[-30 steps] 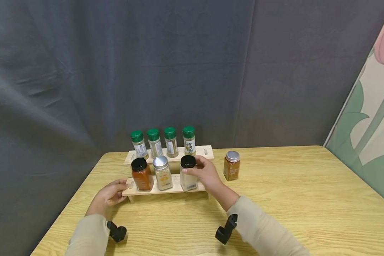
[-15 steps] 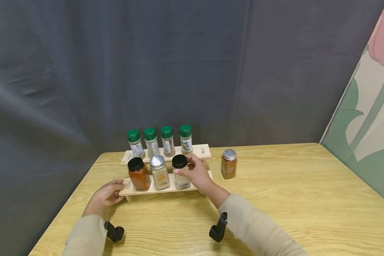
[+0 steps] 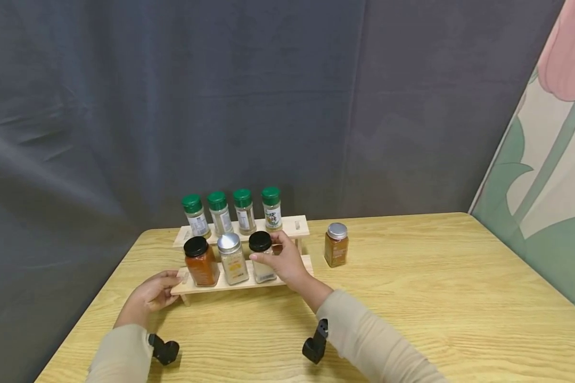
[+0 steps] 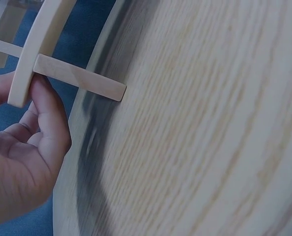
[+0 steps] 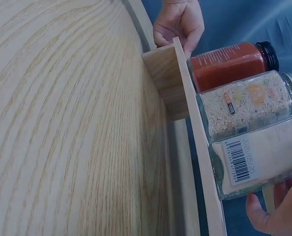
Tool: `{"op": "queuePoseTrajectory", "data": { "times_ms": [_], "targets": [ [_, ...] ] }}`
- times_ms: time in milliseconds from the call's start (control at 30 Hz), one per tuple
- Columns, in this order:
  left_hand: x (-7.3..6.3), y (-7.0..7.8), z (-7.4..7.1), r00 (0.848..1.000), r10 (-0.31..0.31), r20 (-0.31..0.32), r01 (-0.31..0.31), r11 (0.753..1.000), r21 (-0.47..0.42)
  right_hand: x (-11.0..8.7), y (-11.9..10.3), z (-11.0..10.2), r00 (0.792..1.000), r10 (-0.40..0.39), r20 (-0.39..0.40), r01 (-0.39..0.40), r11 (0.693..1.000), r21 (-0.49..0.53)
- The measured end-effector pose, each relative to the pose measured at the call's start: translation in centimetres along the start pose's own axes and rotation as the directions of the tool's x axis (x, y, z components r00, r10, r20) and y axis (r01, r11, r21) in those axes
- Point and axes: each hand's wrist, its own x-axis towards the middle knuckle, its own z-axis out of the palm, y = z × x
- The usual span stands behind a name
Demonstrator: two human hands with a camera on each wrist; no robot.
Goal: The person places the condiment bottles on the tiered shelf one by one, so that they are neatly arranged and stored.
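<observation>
My left hand (image 3: 154,292) pinches the left end of the lower board of a two-tier wooden rack (image 3: 249,284), thumb and fingers on either face of the board (image 4: 32,54). With my right hand (image 3: 287,263) I grip a glass jar (image 3: 263,266) with a black lid and pale powder, standing on the lower board. In the right wrist view, that jar's barcode label (image 5: 240,160) faces the camera. Left of it stand a silver-lidded jar of pale granules (image 3: 234,265) and a black-lidded jar of red-orange powder (image 3: 203,266). The powder jar sits close beside the granule jar.
Several green-capped shakers (image 3: 244,218) line the upper tier (image 3: 294,226). A silver-lidded jar of brown spice (image 3: 336,247) stands on the wooden table (image 3: 436,282), right of the rack. A dark curtain (image 3: 249,106) hangs behind the table.
My right hand has shifted the pale powder jar left along the lower board, closer to the granule jar. My left hand keeps its hold on the board end. The head view has turned slightly right.
</observation>
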Motion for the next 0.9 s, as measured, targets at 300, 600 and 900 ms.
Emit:
{"op": "queuePoseTrajectory", "data": {
  "times_ms": [300, 600, 900],
  "targets": [
    [-0.1, 0.1, 0.0, 1.000, -0.005, 0.006, 0.005, 1.000, -0.014, -0.1, -0.7, 0.0, 1.000, 0.025, 0.013, -0.025, 0.999, -0.035],
    [-0.1, 0.1, -0.1, 1.000, -0.008, 0.008, 0.008, 1.000, -0.016, -0.5, -1.7, -0.8, 0.997, 0.063, 0.050, -0.059, 0.996, -0.071],
    [-0.2, 0.0, -0.1, 0.998, -0.004, 0.058, 0.006, 1.000, -0.024, -1.1, -1.5, -3.3, 0.995, 0.095, 0.013, -0.093, 0.990, -0.104]
  ]
}}
